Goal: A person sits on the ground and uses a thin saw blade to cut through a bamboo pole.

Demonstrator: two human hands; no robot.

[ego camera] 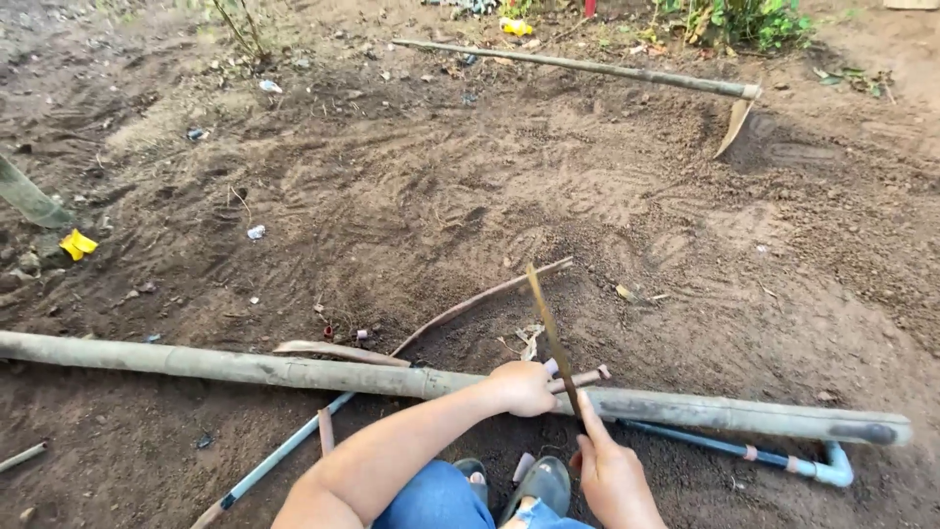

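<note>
A long grey-brown bamboo pole (245,367) lies across the bare soil in front of me. My left hand (522,388) grips it near its middle, holding it down. My right hand (612,475) is shut on the handle of a thin knife blade (550,328), which points up and away from me, its lower part resting against the pole just right of my left hand. A short thin stick (580,378) lies on the pole between the two hands. My feet in dark sandals (534,482) show below the pole.
A hoe with a long wooden handle (587,67) lies at the back, its blade (734,125) in the soil. A blue-grey pipe (725,449) with an elbow runs under the pole. A thin curved branch (480,299), yellow scrap (76,244) and green plants (754,22) surround the dirt patch.
</note>
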